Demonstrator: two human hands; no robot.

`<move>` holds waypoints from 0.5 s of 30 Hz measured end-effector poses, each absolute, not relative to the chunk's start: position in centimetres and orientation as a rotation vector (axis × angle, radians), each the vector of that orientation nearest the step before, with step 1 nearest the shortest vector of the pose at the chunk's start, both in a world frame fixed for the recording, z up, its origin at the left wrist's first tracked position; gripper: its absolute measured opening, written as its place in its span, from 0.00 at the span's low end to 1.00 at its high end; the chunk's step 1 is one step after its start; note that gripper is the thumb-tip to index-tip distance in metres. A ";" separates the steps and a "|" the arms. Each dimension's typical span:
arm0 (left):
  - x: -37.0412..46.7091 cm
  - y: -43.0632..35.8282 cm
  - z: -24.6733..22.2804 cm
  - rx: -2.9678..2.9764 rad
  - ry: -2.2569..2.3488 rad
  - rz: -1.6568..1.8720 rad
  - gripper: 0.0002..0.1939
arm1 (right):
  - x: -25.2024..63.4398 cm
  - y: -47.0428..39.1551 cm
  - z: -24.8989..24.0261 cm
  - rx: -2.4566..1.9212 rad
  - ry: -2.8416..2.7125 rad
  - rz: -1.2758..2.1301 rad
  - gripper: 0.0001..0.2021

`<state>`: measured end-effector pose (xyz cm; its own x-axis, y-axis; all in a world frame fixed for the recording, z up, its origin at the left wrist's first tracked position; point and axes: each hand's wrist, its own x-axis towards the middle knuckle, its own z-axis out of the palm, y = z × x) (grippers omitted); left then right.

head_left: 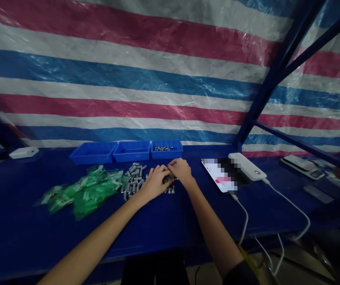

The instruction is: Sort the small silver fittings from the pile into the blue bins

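Note:
My left hand (157,181) is closed, its fingers curled over small dark metal pieces on the table. Close beside it, the fingers of my right hand (181,170) are pinched together; whatever lies in them is too small or hidden to name. The fingertips of both hands meet or nearly meet. A few shiny small metal parts (170,190) lie just below the hands. Left of my left hand spreads a pile of short grey metal cylinders (133,179). Farther left are green-tinted clear plastic bags (91,192) with small pieces inside.
Three blue bins (94,153) line the back; the right one holds small metal parts (161,149). To the right lie a tablet (222,178) and a white power bank (247,167) with white cables. A small scale (303,166) sits farther right, near a blue frame post (251,114).

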<state>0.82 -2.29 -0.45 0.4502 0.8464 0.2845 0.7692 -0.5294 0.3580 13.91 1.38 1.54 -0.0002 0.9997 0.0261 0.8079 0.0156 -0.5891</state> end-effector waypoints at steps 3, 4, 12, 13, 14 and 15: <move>0.7 -2.3 -0.4 2.488 1.423 0.670 0.07 | 14.2 1.1 2.1 -1.936 -1.838 0.481 0.10; 0.7 -2.3 -0.4 2.484 1.422 0.674 0.07 | 14.3 1.0 2.2 -1.968 -1.833 0.446 0.10; 0.5 -2.7 0.1 2.482 1.482 0.691 0.07 | 14.4 0.0 2.9 -2.123 -1.887 0.302 0.11; 0.5 -2.7 0.2 2.480 1.484 0.705 0.07 | 14.4 -0.1 2.9 -2.127 -1.901 0.289 0.11; 0.5 -2.6 0.2 2.478 1.489 0.726 0.07 | 14.3 -0.2 2.9 -2.134 -1.913 0.276 0.12; 0.5 -2.6 0.2 2.474 1.498 0.750 0.07 | 14.3 -0.3 2.9 -2.142 -1.921 0.264 0.12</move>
